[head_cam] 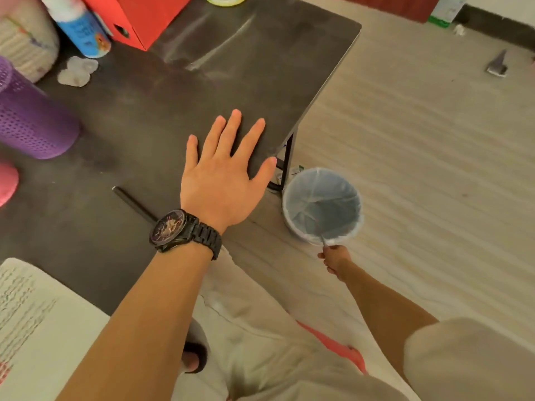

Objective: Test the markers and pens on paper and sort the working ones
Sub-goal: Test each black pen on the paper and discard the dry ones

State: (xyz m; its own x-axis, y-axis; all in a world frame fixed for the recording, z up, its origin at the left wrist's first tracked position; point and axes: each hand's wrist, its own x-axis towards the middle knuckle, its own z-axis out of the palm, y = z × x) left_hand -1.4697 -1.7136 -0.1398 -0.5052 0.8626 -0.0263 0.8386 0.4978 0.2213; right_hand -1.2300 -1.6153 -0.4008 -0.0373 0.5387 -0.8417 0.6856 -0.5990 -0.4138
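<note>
We pinch a pen (323, 241) at the rim of the bin (286, 206) (right hand (334, 257)), left hand (220, 180) spread flat on the table (231, 68).

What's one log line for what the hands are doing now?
left hand: flat on table | right hand: pinches thin pen at bin rim | black pen: lies on table

Dark grey matte tabletop (260, 68) over pale beige wood-grain floor (419, 140).
A black metal leg (288, 157) stands under the tabletop's edge; a dark skirting strip (492, 20) lines the far white wall (515, 4).
</note>
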